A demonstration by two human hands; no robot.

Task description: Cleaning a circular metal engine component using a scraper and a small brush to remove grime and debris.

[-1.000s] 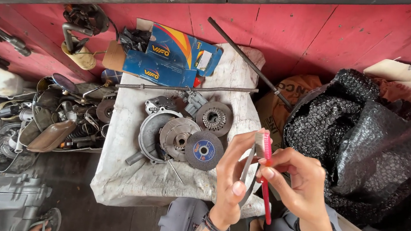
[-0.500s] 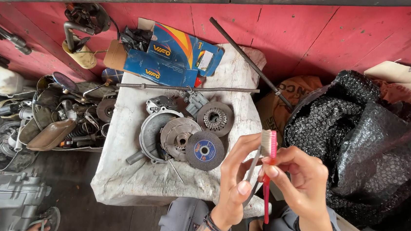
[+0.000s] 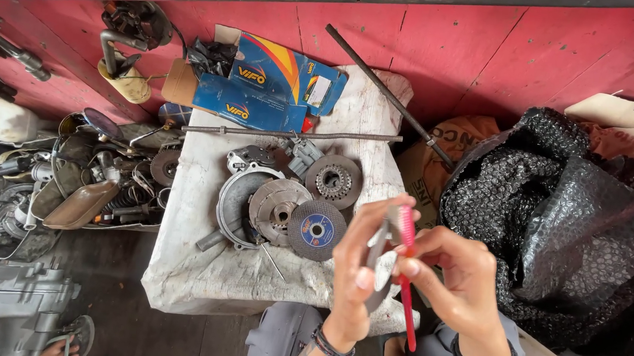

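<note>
Nearest, the left hand pinches a small flat metal part, mostly hidden behind its curled fingers (its shape is hard to make out). The right hand grips a red toothbrush, bristles against that part. Beyond them, on the white cloth-covered block, lie a blue-centred disc and grey clutch plates. Farther back, a blue box leans at the red wall.
</note>
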